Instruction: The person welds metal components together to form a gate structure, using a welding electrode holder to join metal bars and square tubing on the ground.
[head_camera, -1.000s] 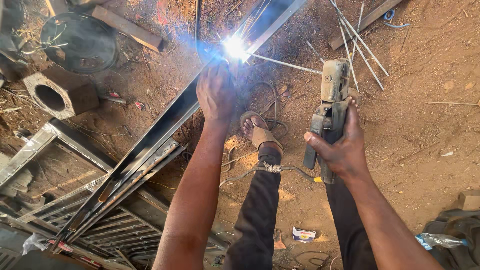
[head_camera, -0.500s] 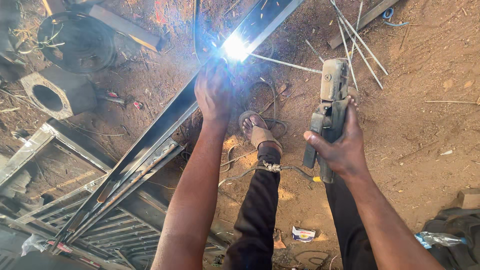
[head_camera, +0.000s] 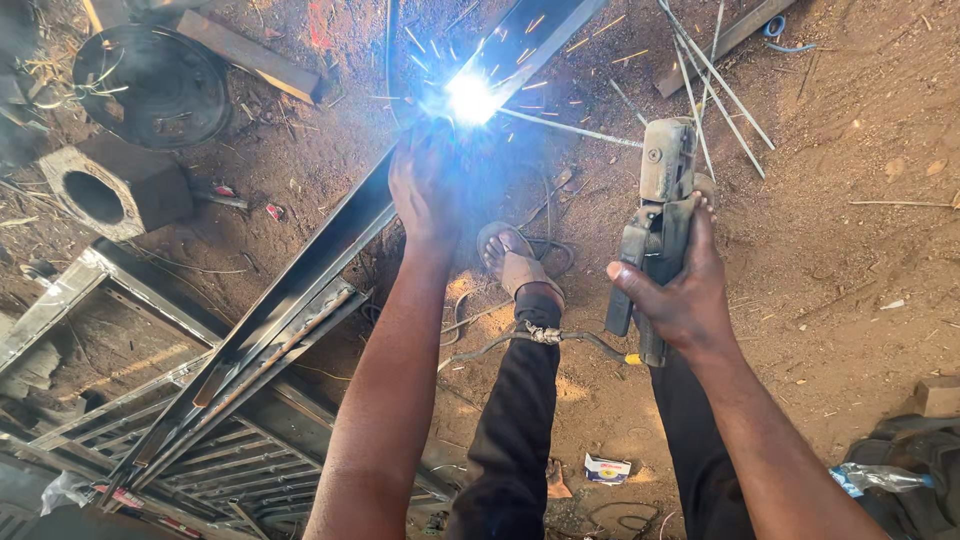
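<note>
At the bright arc, a weld burns on a long steel section laid over bare dirt.

Midway along the long steel section (head_camera: 330, 250), which runs from the gate frame at lower left up to the top edge, the welding arc (head_camera: 470, 98) flares white-blue and throws short sparks. The left hand (head_camera: 425, 185) reaches to just short of the glare, fingers curled closed; what its grip holds is lost in the light, so I cannot tell. The right hand (head_camera: 680, 295) is wrapped shut around a worn grey power tool (head_camera: 655, 215), held upright and well aside, likely to keep it out of the sparks. A sandalled foot (head_camera: 510, 260) stands near the section, beside a loose cable (head_camera: 520, 338). Farther out lie thin metal rods (head_camera: 715, 75), a hollow concrete block (head_camera: 110, 190), a dark round pan (head_camera: 150, 85) and the barred gate frame (head_camera: 190, 460).
</note>
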